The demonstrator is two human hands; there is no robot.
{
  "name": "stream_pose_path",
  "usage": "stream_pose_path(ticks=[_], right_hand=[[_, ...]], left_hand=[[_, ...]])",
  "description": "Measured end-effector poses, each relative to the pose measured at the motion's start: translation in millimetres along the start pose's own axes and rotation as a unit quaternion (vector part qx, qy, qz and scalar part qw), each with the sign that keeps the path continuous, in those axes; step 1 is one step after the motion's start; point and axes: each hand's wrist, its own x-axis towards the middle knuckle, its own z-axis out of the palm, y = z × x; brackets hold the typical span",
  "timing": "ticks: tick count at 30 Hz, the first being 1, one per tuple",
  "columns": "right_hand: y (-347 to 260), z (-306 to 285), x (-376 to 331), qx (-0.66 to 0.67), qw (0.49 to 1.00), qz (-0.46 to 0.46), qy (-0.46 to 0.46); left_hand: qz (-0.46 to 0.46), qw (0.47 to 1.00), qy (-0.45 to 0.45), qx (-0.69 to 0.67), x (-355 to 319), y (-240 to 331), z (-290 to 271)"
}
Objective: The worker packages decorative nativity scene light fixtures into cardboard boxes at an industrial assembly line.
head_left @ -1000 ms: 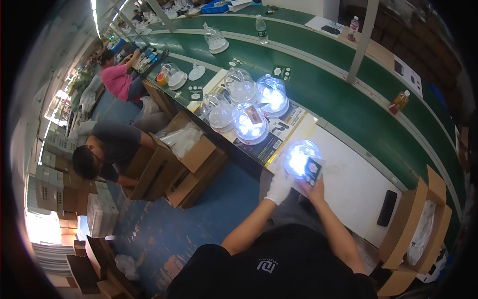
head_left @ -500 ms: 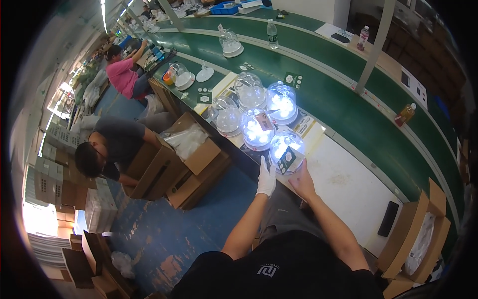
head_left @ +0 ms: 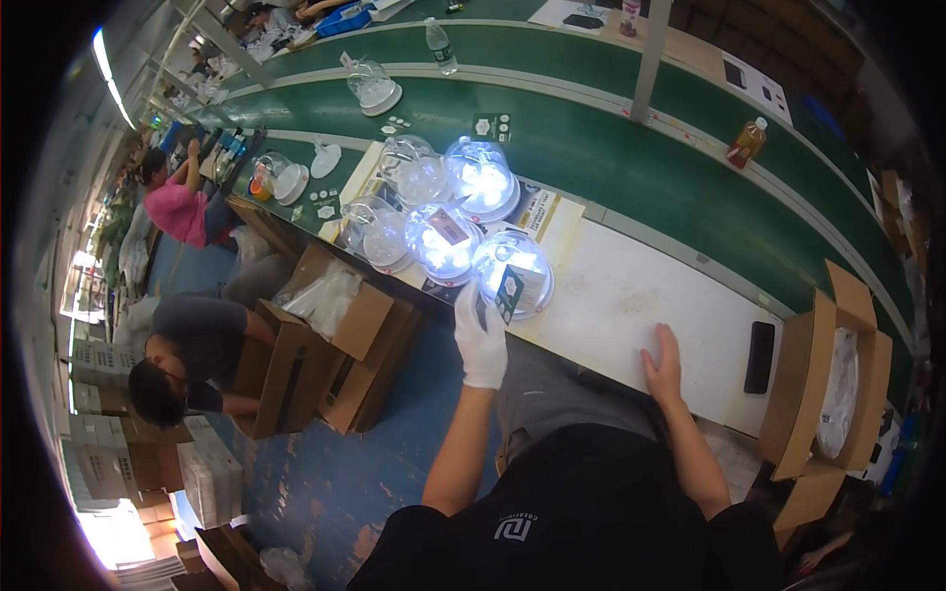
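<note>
1. The left hand [head_left: 482, 338], in a white glove, is closed on a small dark card [head_left: 509, 293], which it holds against the near edge of a lit glass dome lamp [head_left: 512, 274].
2. The right hand [head_left: 664, 362], bare, lies open and flat on the white worktable [head_left: 631, 295], to the right of that lamp and well apart from it.
3. Two more lit dome lamps [head_left: 443, 241] stand just left of and behind the lamp.
4. A black phone [head_left: 761, 357] lies on the table, right of the lamp, past the right hand.

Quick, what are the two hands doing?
Left hand: gloved, by the lit dome lamp; grip cannot be told.
Right hand: open, flat on the white table.
</note>
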Motion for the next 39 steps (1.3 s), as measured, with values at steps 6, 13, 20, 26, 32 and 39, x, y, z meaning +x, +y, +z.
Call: stream_pose_path(ticks=[6,13,20,26,32,39], right_hand=[[22,-8,-25,-0.102,0.994,0.033,0.034],[20,-6,-28,-0.134,0.990,0.033,0.031],[23,-12,-29,-0.140,0.989,0.048,0.024],[23,-13,-27,-0.131,0.990,0.051,0.035],[19,-11,-26,-0.122,0.991,0.049,0.030],[22,-13,-32,-0.119,0.991,0.046,0.033]], left_hand=[[0.201,0.969,-0.119,0.080,68,6,27],[0.093,0.993,-0.063,0.031,69,-11,49],[0.263,0.931,-0.122,0.221,79,14,51],[0.103,0.915,-0.127,0.369,101,37,57],[0.016,0.923,-0.095,0.372,84,36,44],[0.074,0.919,-0.130,0.364,99,49,74]])
